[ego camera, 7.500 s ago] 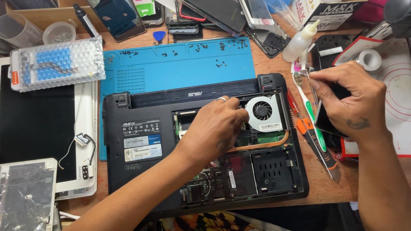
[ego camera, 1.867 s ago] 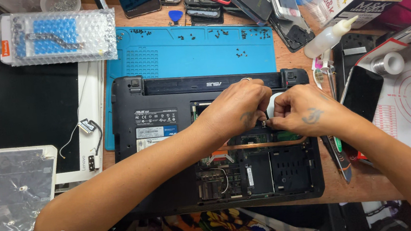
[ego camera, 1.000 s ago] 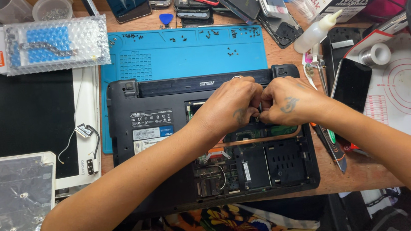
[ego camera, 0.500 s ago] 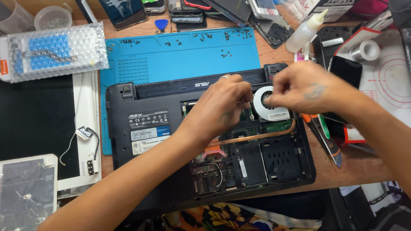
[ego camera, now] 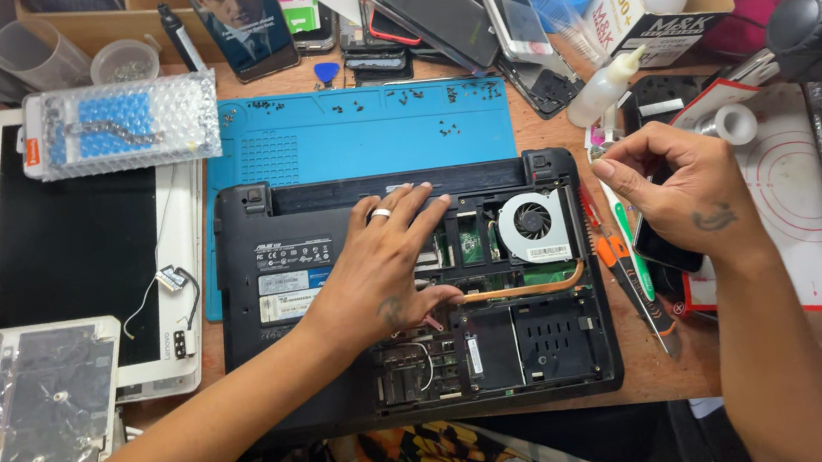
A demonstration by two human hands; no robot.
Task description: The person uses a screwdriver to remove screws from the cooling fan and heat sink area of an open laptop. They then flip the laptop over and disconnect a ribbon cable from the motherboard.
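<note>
the opened black laptop base [ego camera: 334,268] lies bottom-up in the middle of the frame, half on a blue silicone work mat [ego camera: 362,135]. the left hand [ego camera: 384,264] rests flat on it, fingers spread, beside the round grey cooling fan [ego camera: 533,221]. the right hand [ego camera: 678,190] hovers right of the laptop, fingers loosely curled; whether they pinch anything i cannot tell.

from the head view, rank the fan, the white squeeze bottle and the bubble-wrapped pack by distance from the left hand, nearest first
1. Fan: just right of the left hand.
2. Bottle: up and right, past the laptop.
3. Pack: far upper left.
</note>
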